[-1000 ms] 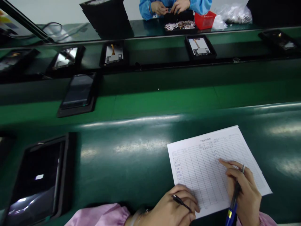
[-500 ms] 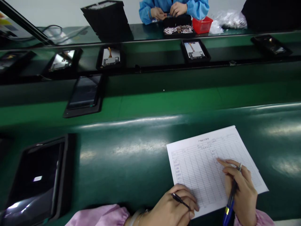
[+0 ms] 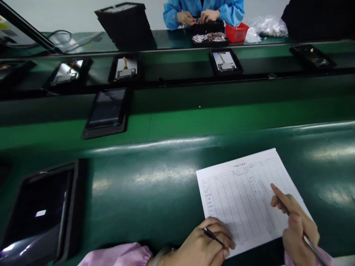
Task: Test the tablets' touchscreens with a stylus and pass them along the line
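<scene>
A printed form sheet (image 3: 238,207) with a ruled table and a few handwritten marks lies on the dark green bench, tilted a little. My left hand (image 3: 205,244) rests on its lower left corner, fingers curled around a thin black cable with a small plug (image 3: 209,233). Over the sheet's right side is my right hand (image 3: 301,225), its index finger stretched toward the columns. A pen (image 3: 312,245) is gripped in that hand, slanting down to the right; motion blurs it somewhat.
At left a tablet (image 3: 36,214) lies in a black tray. Another tablet (image 3: 107,109) sits on the green conveyor (image 3: 180,118). Beyond, opened devices (image 3: 225,62) in trays line a rail. Across it, a person in blue sleeves (image 3: 172,14) works by a red bin (image 3: 236,33).
My right hand has moved right, away from the marked column, and the pen has turned in it. The tablet on the conveyor has shifted right; far-rail devices have shifted left. My left hand stays.
</scene>
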Action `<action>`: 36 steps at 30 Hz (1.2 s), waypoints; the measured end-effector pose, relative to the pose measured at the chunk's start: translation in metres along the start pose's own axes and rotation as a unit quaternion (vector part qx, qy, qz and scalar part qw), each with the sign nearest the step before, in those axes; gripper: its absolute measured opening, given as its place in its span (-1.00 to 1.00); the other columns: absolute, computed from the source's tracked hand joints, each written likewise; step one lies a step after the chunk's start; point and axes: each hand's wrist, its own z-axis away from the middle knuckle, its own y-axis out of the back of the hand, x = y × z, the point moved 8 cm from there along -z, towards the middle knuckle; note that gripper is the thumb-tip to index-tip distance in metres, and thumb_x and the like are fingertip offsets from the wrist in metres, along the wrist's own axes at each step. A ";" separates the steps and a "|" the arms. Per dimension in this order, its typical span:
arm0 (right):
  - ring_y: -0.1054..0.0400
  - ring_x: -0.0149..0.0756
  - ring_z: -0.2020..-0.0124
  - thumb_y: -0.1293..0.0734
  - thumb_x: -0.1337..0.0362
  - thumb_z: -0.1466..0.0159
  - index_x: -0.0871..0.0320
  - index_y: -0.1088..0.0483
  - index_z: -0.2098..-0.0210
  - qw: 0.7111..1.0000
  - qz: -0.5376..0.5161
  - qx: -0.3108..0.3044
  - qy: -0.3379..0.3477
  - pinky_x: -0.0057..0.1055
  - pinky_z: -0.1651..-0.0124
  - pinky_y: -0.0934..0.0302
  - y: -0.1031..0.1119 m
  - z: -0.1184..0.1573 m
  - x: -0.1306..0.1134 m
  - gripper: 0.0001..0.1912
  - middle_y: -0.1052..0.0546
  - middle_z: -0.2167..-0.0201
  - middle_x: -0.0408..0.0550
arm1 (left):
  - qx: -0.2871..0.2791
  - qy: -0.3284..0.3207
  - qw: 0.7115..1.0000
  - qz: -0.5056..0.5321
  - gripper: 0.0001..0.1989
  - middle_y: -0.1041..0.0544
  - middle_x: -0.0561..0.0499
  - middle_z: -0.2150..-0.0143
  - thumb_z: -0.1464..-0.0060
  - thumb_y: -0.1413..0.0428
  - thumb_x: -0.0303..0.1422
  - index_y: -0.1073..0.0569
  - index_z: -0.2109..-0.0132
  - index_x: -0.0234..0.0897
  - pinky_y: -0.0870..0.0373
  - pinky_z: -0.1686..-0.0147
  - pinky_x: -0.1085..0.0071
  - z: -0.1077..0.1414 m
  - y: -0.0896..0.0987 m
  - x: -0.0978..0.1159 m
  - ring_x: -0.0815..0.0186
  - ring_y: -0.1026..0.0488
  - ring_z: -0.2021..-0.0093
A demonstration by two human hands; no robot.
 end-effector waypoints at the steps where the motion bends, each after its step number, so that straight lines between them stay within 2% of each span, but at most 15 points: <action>1: -0.37 -0.21 0.43 -0.04 0.05 -0.58 0.04 -0.52 -0.13 0.999 -0.028 -0.032 -0.034 -0.33 0.42 -0.27 -0.001 -0.007 0.005 -0.52 -0.47 0.38 -0.09 | 0.004 -0.005 1.000 0.002 -0.87 -0.62 -0.06 0.12 -0.30 -0.03 -0.56 -0.41 0.06 -0.33 -0.41 -0.12 0.41 0.001 -0.001 -0.001 0.33 -0.54 0.03; 2: -0.38 -0.22 0.41 -0.10 0.07 -0.57 0.02 -0.52 -0.11 0.994 -0.062 -0.052 -0.073 -0.34 0.39 -0.30 -0.001 -0.014 0.011 -0.59 -0.47 0.37 -0.11 | 0.005 -0.009 1.000 0.002 -0.87 -0.62 -0.07 0.13 -0.29 -0.02 -0.56 -0.41 0.07 -0.33 -0.41 -0.13 0.41 0.001 -0.002 -0.001 0.33 -0.54 0.03; 4: -0.43 -0.26 0.40 -0.28 0.10 -0.49 -0.02 -0.49 -0.07 0.981 -0.140 -0.048 -0.127 -0.38 0.36 -0.34 -0.003 -0.032 0.018 -0.75 -0.52 0.29 -0.13 | 0.001 -0.012 1.000 -0.002 -0.86 -0.62 -0.07 0.13 -0.28 -0.03 -0.57 -0.41 0.07 -0.33 -0.41 -0.12 0.41 0.002 -0.003 -0.003 0.32 -0.55 0.04; 7: -0.48 -0.20 0.31 -0.45 0.09 -0.32 0.02 -0.51 0.13 0.966 -0.183 -0.095 -0.156 -0.40 0.34 -0.36 -0.027 -0.057 0.020 -0.81 -0.57 0.23 -0.10 | -0.010 -0.006 1.000 -0.014 -0.85 -0.63 -0.05 0.15 -0.28 -0.04 -0.55 -0.42 0.05 -0.32 -0.42 -0.10 0.42 0.002 -0.005 -0.005 0.32 -0.55 0.05; 10: -0.34 -0.29 0.51 -0.46 0.06 -0.27 0.07 -0.42 0.45 0.973 -0.140 -0.072 -0.171 -0.42 0.50 -0.20 -0.040 -0.068 0.024 -0.71 -0.46 0.50 -0.19 | -0.009 0.003 1.000 -0.009 -0.86 -0.64 -0.02 0.15 -0.30 -0.04 -0.53 -0.43 0.04 -0.30 -0.41 -0.10 0.42 0.003 -0.006 -0.009 0.33 -0.56 0.05; 12: -0.20 -0.35 0.60 -0.44 0.05 -0.29 0.08 -0.32 0.55 0.980 -0.108 -0.035 -0.160 -0.41 0.54 -0.09 -0.041 -0.069 0.023 -0.61 -0.32 0.63 -0.26 | 0.008 -0.009 1.000 -0.006 -0.89 -0.65 -0.01 0.16 -0.33 -0.03 -0.49 -0.43 0.06 -0.29 -0.40 -0.10 0.44 0.005 -0.009 -0.013 0.35 -0.56 0.05; 16: -0.14 -0.37 0.62 -0.47 0.05 -0.26 0.07 -0.23 0.60 0.985 -0.077 -0.006 -0.154 -0.41 0.54 -0.07 -0.041 -0.064 0.025 -0.54 -0.28 0.66 -0.28 | 0.073 -0.068 0.995 -0.007 -0.86 -0.65 0.07 0.21 -0.38 0.02 -0.38 -0.41 0.16 -0.26 -0.37 -0.06 0.48 0.013 -0.020 -0.023 0.42 -0.57 0.12; 20: -0.06 -0.39 0.63 -0.39 0.19 -0.24 0.04 -0.06 0.62 0.987 -0.052 0.014 -0.151 -0.41 0.55 -0.02 -0.039 -0.061 0.029 -0.54 -0.17 0.68 -0.32 | 0.058 -0.046 0.997 -0.001 -0.83 -0.66 0.07 0.19 -0.40 0.03 -0.34 -0.42 0.14 -0.25 -0.33 -0.10 0.49 0.018 -0.033 -0.035 0.44 -0.57 0.08; 23: -0.03 -0.39 0.62 -0.35 0.23 -0.21 0.03 -0.03 0.62 0.986 -0.042 0.028 -0.157 -0.41 0.55 0.01 -0.038 -0.059 0.031 -0.58 -0.10 0.67 -0.33 | 0.055 -0.048 0.997 0.008 -0.81 -0.65 0.06 0.19 -0.42 0.04 -0.31 -0.41 0.13 -0.26 -0.35 -0.08 0.49 0.011 -0.020 -0.023 0.42 -0.56 0.08; 27: -0.05 -0.39 0.63 -0.35 0.23 -0.18 0.04 -0.05 0.63 0.986 -0.031 0.035 -0.159 -0.42 0.55 0.01 -0.038 -0.060 0.031 -0.60 -0.11 0.68 -0.32 | -0.015 0.024 0.999 0.025 -0.91 -0.64 -0.07 0.11 -0.38 -0.01 -0.45 -0.41 0.07 -0.30 -0.39 -0.14 0.40 -0.005 0.001 -0.005 0.32 -0.55 -0.02; 30: -0.04 -0.40 0.65 -0.35 0.20 -0.18 0.04 -0.05 0.64 0.988 -0.024 0.027 -0.152 -0.42 0.57 0.03 -0.039 -0.062 0.028 -0.59 -0.12 0.69 -0.32 | -0.019 0.038 0.998 0.039 -0.89 -0.63 -0.11 0.09 -0.36 -0.01 -0.48 -0.42 0.05 -0.31 -0.43 -0.13 0.36 -0.012 0.014 0.005 0.30 -0.54 -0.02; 36: -0.03 -0.40 0.66 -0.35 0.19 -0.20 0.04 -0.06 0.64 0.987 -0.018 0.027 -0.155 -0.41 0.57 0.04 -0.039 -0.062 0.029 -0.58 -0.12 0.70 -0.32 | -0.017 0.031 0.998 0.043 -0.88 -0.64 -0.11 0.10 -0.35 -0.03 -0.48 -0.43 0.02 -0.32 -0.45 -0.11 0.36 -0.009 0.009 0.002 0.30 -0.56 0.00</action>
